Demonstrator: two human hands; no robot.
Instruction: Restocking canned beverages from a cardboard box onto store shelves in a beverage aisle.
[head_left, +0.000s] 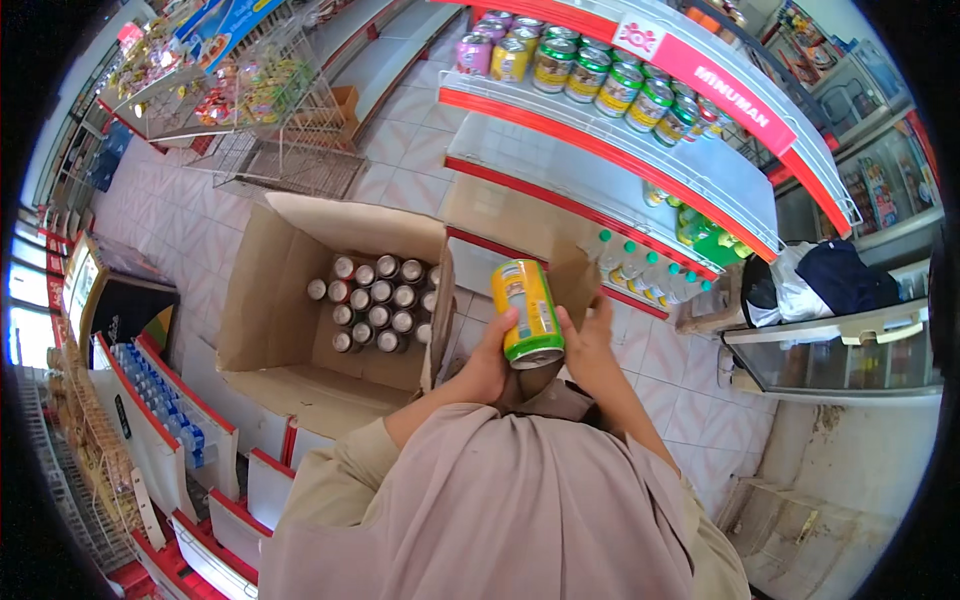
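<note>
A yellow and green drink can (528, 313) is tilted in front of my chest, its silver base towards me. My left hand (489, 366) grips its left side. At the can's right edge is my right hand (589, 339), the thumb side against the can and the other fingers spread away from it, slightly blurred. To the left stands an open cardboard box (281, 259) with its flaps up. Several upright cans (382, 291) stand on the box's bottom, their silver tops showing; the box's right wall hides part of some.
Ahead, a red-edged white shelf (600, 176) carries rows of cans (587, 73) on its upper tier and green-capped bottles (634, 266) at the bottom. A wire rack (281, 161) stands front left. Right lies a glass-topped chest (832, 352); bottled water (161, 401) fills a left shelf.
</note>
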